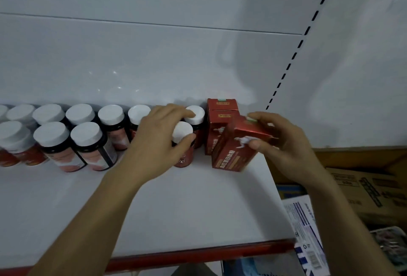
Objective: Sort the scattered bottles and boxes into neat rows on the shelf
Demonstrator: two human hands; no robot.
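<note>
White shelf (176, 209): eleven white-capped bottles (51, 134) visible in two rows, three red boxes (217, 134) just right of them; left hand (154, 143) grip curled round the rightmost front bottle (182, 131), right hand (286, 150) grip pinching the tilted front box (233, 152).

White back panel (132, 55), slotted upright (301, 42), cardboard cartons (363, 178) beside.

We see a dim, cool light. Soft shadows lie on the far wall (154, 55) at the right, and small glare spots at its left. The right hand (288, 143) is blurred; lines bend near the edges.
</note>
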